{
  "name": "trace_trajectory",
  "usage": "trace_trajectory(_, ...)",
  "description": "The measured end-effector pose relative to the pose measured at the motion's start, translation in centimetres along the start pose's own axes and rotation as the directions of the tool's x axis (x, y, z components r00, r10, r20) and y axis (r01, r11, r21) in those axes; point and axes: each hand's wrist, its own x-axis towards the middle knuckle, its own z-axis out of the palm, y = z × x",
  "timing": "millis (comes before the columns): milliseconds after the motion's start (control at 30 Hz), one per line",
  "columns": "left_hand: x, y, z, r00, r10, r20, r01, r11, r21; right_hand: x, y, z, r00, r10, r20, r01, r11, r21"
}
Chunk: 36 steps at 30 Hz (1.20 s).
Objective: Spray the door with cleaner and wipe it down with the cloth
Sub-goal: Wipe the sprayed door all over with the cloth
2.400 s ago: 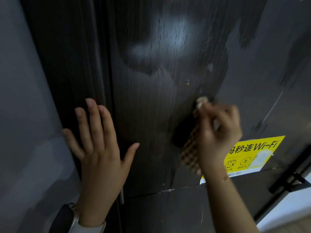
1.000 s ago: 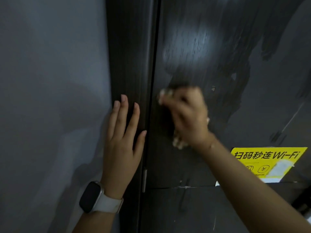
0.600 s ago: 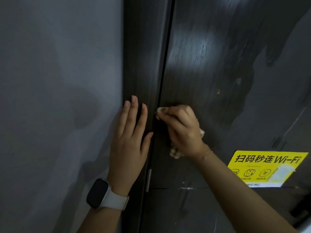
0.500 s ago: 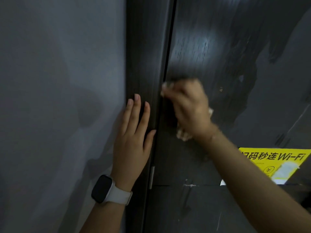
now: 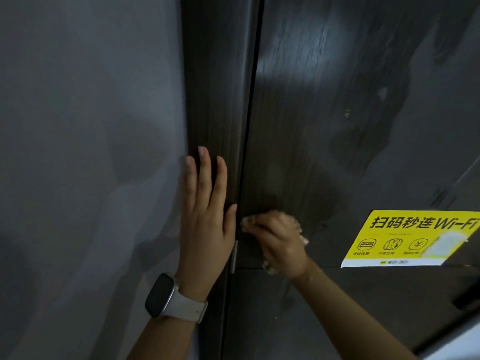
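Right now, step: wiping the door (image 5: 324, 152) beside its left edge, lower centre of the frame
Right hand (image 5: 281, 242): fingers curled round a bunched cloth (image 5: 270, 268), pressing it flat on the door; bunching likely gives a firm pad to rub with
Cloth: mostly hidden under the hand, bits show at the fingertips and by the wrist
Left hand (image 5: 207, 216): spread flat, fingers straight and close together, resting on the dark frame (image 5: 215, 87) left of the gap; probably bracing the body while the other hand rubs
Watch (image 5: 166, 297): on the left wrist, lower centre
Door surface: streaky sheen with a bright glare patch in the upper centre, which suggests it is wet from spray
Sticker (image 5: 410, 237): yellow, right of the frame, just right of the wiping hand; best wiped around so its edges don't lift
Wall (image 5: 85, 152): grey, fills the left of the frame
Sprayer: not in view
Progress: a guess, mid-wipe, the lower panel yet to do
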Motion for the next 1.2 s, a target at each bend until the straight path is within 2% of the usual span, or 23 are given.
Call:
trace_trajectory(100, -0.8, 0.3, 0.7, 0.999, -0.034, 0.017, 0.034, 0.999, 0.027, -1.9, -0.1, 0.2, 0.994, -0.040, 0.097, 0.044, 0.998, -0.040)
trace_trajectory(167, -1.8, 0.0, 1.2, 0.999, -0.044, 0.029, 0.043, 0.998, 0.042, -1.0, 0.3, -0.9, 0.996, -0.043, 0.074, 0.050, 0.994, -0.100)
trace_trajectory(233, -2.6, -0.2, 1.7, 0.998, -0.055, 0.037, 0.054, 0.997, 0.049, 0.9, 1.0, -2.9, 0.992, 0.085, -0.094, -0.096, 0.989, -0.112)
trace_trajectory(267, -2.9, -0.2, 1.9, 0.997, -0.063, 0.038, 0.061, 0.997, 0.050, 2.0, 1.5, -4.1, 0.962, 0.146, -0.229, -0.181, 0.973, -0.141)
trace_trajectory(333, -3.3, -0.3, 2.2, 0.997, -0.069, 0.038, 0.067, 0.996, 0.051, 3.8, 2.5, -5.8, 0.867, 0.176, -0.466, -0.266, 0.955, -0.134)
trace_trajectory(400, -3.3, -0.5, 2.4, 0.998, -0.059, 0.026, 0.058, 0.997, 0.052, 3.8, 2.9, -5.6, 0.816, 0.201, -0.542, -0.309, 0.944, -0.117)
trace_trajectory(467, -3.3, -0.6, 2.4, 0.998, -0.056, 0.018, 0.055, 0.996, 0.068, 1.4, 2.1, -3.8, 0.829, 0.216, -0.516, -0.306, 0.947, -0.094)
trace_trajectory(567, -3.2, -0.5, 2.6, 0.998, -0.063, 0.025, 0.060, 0.994, 0.092, -4.7, 0.8, -0.6, 0.925, 0.249, -0.287, -0.288, 0.952, -0.105)
trace_trajectory(633, -3.2, -0.5, 2.6, 0.998, -0.058, 0.036, 0.054, 0.994, 0.093, -6.8, 0.6, -0.5, 0.967, 0.220, -0.132, -0.237, 0.962, -0.132)
trace_trajectory(700, -3.3, -0.8, 2.4, 0.998, -0.043, 0.053, 0.039, 0.996, 0.081, -6.7, 0.7, -1.6, 0.973, 0.215, -0.084, -0.227, 0.958, -0.176)
trace_trajectory(733, -3.3, -1.0, 2.3, 0.997, -0.035, 0.066, 0.030, 0.997, 0.073, -6.3, 1.0, -2.4, 0.949, 0.291, -0.120, -0.306, 0.943, -0.133)
trace_trajectory(800, -3.3, -1.4, 2.1, 0.996, -0.024, 0.084, 0.018, 0.997, 0.069, -5.0, 2.1, -4.6, 0.873, 0.375, -0.312, -0.450, 0.866, -0.219)
trace_trajectory(833, -3.3, -1.4, 2.1, 0.996, -0.026, 0.087, 0.020, 0.997, 0.072, -4.1, 2.7, -5.8, 0.795, 0.424, -0.433, -0.545, 0.813, -0.205)
trace_trajectory(867, -3.3, -1.3, 2.2, 0.996, -0.035, 0.086, 0.029, 0.997, 0.071, -3.4, 3.3, -6.7, 0.706, 0.460, -0.538, -0.591, 0.801, -0.092)
trace_trajectory(933, -3.4, -0.8, 2.7, 0.996, -0.055, 0.068, 0.050, 0.997, 0.067, -3.0, 4.1, -6.6, 0.611, 0.476, -0.633, -0.614, 0.790, 0.001)
trace_trajectory(967, -3.7, -0.5, 3.1, 0.997, -0.058, 0.056, 0.054, 0.996, 0.071, -3.2, 3.7, -5.7, 0.614, 0.472, -0.633, -0.596, 0.803, 0.020)
trace_trajectory(1000, -4.1, -0.3, 3.6, 0.997, -0.057, 0.049, 0.053, 0.995, 0.079, -3.9, 2.8, -4.6, 0.647, 0.466, -0.603, -0.571, 0.820, 0.021)
trace_trajectory(1067, -5.3, -0.5, 4.6, 0.998, -0.045, 0.044, 0.041, 0.995, 0.095, -6.6, 1.1, -2.2, 0.756, 0.461, -0.465, -0.524, 0.851, -0.008)
trace_trajectory(1133, -6.6, -1.2, 5.3, 0.998, -0.041, 0.042, 0.037, 0.994, 0.105, -9.5, 0.6, -0.9, 0.815, 0.476, -0.330, -0.515, 0.857, -0.037)
trace_trajectory(1200, -7.3, -1.9, 5.5, 0.998, -0.041, 0.044, 0.036, 0.994, 0.108, -11.1, 0.9, -1.4, 0.796, 0.523, -0.303, -0.563, 0.825, -0.055)
